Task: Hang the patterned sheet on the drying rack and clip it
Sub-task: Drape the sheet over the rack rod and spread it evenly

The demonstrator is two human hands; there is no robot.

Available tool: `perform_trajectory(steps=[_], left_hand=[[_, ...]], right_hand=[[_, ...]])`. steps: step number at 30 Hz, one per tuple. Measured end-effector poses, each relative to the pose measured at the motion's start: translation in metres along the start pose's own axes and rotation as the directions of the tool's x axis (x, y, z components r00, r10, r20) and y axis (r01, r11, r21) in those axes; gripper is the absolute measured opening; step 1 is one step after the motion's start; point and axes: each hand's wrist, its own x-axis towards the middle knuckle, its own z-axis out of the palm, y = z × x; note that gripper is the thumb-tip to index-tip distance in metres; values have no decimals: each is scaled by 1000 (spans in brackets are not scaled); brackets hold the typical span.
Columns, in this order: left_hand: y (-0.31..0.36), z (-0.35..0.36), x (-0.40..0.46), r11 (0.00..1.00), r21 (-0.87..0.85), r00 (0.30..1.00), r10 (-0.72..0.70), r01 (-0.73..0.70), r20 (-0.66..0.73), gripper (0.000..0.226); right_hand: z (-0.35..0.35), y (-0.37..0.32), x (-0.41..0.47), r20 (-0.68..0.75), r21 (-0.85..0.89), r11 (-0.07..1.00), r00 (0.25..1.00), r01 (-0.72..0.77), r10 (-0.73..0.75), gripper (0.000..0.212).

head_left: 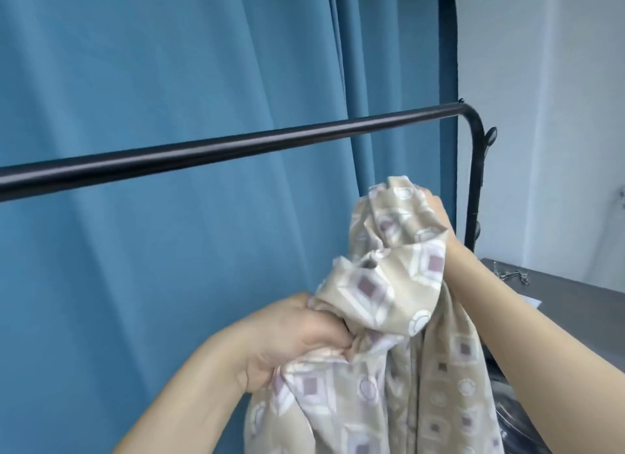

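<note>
The patterned sheet (382, 318), beige with mauve squares and white rings, is bunched up in front of me, below the rack's bar. My left hand (297, 335) grips a fold of it at the lower middle. Higher up, my right hand (439, 213) holds the top of the bundle, its fingers mostly hidden behind the cloth. The rest of the sheet hangs down out of the frame. The black drying rack bar (220, 149) runs bare across the view from the left edge up to its curved right corner (473, 122). Metal clips (514, 274) lie on a grey table at the right.
A blue curtain (152, 64) hangs right behind the rack. The grey table (581, 294) stands at the right, next to the rack's black upright with its pegs (490, 135). A white wall (558, 81) fills the upper right.
</note>
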Motion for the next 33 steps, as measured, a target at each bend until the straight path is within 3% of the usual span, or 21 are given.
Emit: perform_trajectory(steps=[2,4,7,10,13,16,19,21,24,26,28,31,33], left_hand=[[18,-5,6,974,-181,970,97,-139,-221,29],[35,-11,20,881,-336,860,138,-332,-491,16],[51,-7,32,753,-415,742,142,-511,-655,19],[47,20,21,710,-241,605,317,-662,-730,25],[50,54,6,596,145,344,625,-790,-701,23],[58,68,0,515,315,231,742,-798,-629,35],[70,62,-3,466,340,184,768,-817,-613,42],[78,55,-6,432,355,147,781,-829,-607,38],[94,47,-17,428,329,119,742,-841,-660,29],[116,41,-30,387,373,49,747,-843,-663,27],[145,32,-41,343,469,-36,775,-814,-630,22],[194,18,-46,376,690,-124,820,-618,-558,22],[219,3,-44,436,816,-108,855,-379,-507,24]], right_hand=[[-13,3,-7,-15,-22,1000,1000,13,-13,15],[-24,3,-8,-77,-73,995,995,63,-69,17],[-37,-1,-9,-177,-11,992,977,122,-122,18],[-49,-3,-9,-247,-88,986,956,139,-157,16],[-59,-4,-9,-304,-183,976,937,122,-174,14],[-69,-12,-9,-366,-92,982,911,167,-190,27],[-76,-22,-1,-399,159,966,908,202,-125,24],[-81,-34,-2,-386,157,960,909,231,-155,27],[-91,-54,-6,-375,-81,945,869,318,-324,32],[-104,-72,3,-378,-229,907,826,354,-418,32],[-118,-90,24,-389,-374,853,773,364,-501,18],[-136,-127,53,-412,-519,755,657,401,-632,38],[-142,-156,65,-380,-554,704,616,445,-690,44]])
